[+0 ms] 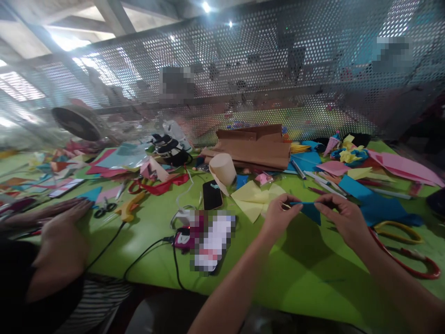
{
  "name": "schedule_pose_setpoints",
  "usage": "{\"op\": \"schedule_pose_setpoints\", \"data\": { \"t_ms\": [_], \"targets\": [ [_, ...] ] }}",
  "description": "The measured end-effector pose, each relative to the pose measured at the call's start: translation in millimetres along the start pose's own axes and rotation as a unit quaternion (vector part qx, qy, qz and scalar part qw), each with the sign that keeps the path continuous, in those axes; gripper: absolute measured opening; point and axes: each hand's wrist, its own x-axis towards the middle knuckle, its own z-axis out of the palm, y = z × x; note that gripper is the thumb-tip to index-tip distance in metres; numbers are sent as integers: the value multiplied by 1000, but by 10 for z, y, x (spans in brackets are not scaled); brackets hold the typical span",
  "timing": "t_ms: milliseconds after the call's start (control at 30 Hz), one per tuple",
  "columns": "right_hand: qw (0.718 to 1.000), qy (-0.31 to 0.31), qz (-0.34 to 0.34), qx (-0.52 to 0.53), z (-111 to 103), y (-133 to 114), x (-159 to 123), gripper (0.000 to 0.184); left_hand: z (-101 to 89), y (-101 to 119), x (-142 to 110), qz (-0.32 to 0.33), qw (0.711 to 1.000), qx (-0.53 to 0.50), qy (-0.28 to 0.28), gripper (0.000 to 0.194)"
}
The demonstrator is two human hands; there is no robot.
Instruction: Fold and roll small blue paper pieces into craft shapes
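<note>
A small piece of blue paper (312, 213), with a straight top edge and a pointed lower corner, is held above the green table between my two hands. My left hand (282, 211) pinches its left end between thumb and fingers. At the other end my right hand (340, 211) grips it the same way. Pale yellow paper (255, 199) lies just left of my left hand. Beyond my right hand rests a larger blue sheet (378, 204), and scissors (405, 250) with red and yellow handles lie beside my right forearm.
A phone (215, 243) and a purple device (186, 237) with black cables lie left of my forearm. A co-worker's hands (62, 215) rest on blue paper near a glue gun (130, 207) and small scissors (105, 209). Folded brown paper (250, 150) and a tape roll (223, 170) stand further back.
</note>
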Motion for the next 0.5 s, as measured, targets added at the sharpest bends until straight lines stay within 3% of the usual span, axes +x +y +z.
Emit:
{"op": "schedule_pose_setpoints", "data": {
  "t_ms": [500],
  "targets": [
    [1000,15,2,-18,0,-61,-20,28,7,-35,10,-9,1000,-13,-4,20]
  ]
}}
